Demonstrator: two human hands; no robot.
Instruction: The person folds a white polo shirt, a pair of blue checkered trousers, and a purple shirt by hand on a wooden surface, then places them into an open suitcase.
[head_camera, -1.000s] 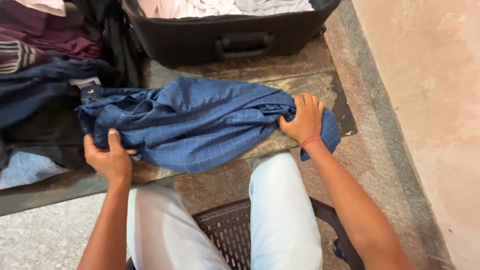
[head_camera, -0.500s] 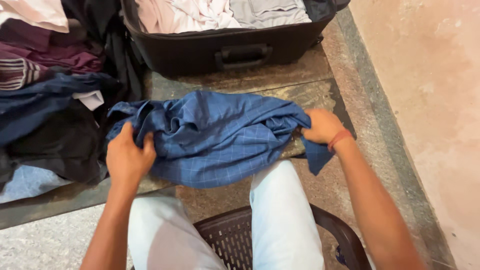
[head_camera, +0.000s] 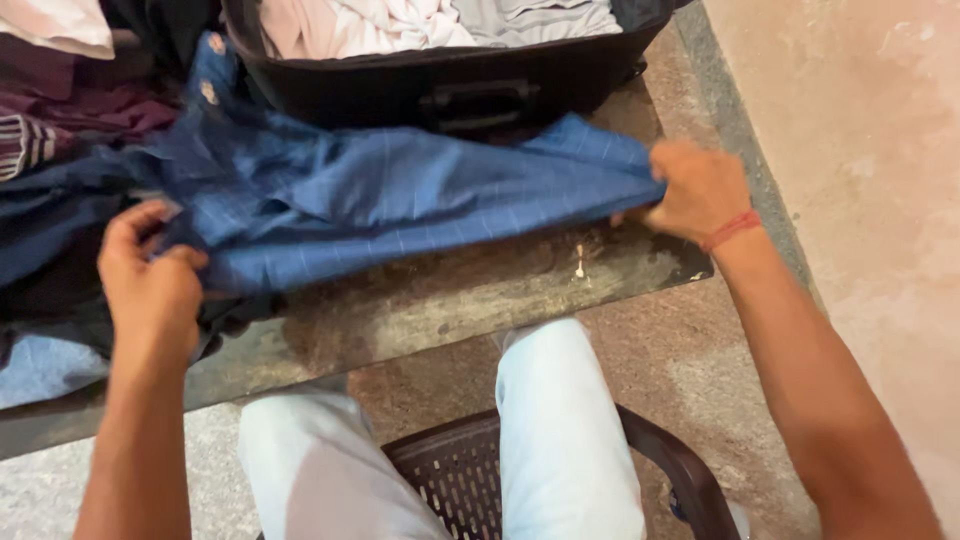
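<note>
A blue checked shirt is stretched out flat above a dark stone slab. My left hand grips its left end, fingers closed on the cloth. At the shirt's right end, my right hand, with a red thread on the wrist, pinches the cloth. The shirt hangs between both hands, its far edge close to a black suitcase.
The open black suitcase at the back holds folded pale clothes. A heap of dark and maroon garments lies at the left. I sit on a dark plastic chair, knees in white trousers. A pale wall rises at the right.
The bunched shirt has been lifted and pulled out lengthways. My hands moved apart and away from me, and the view came closer to the slab.
</note>
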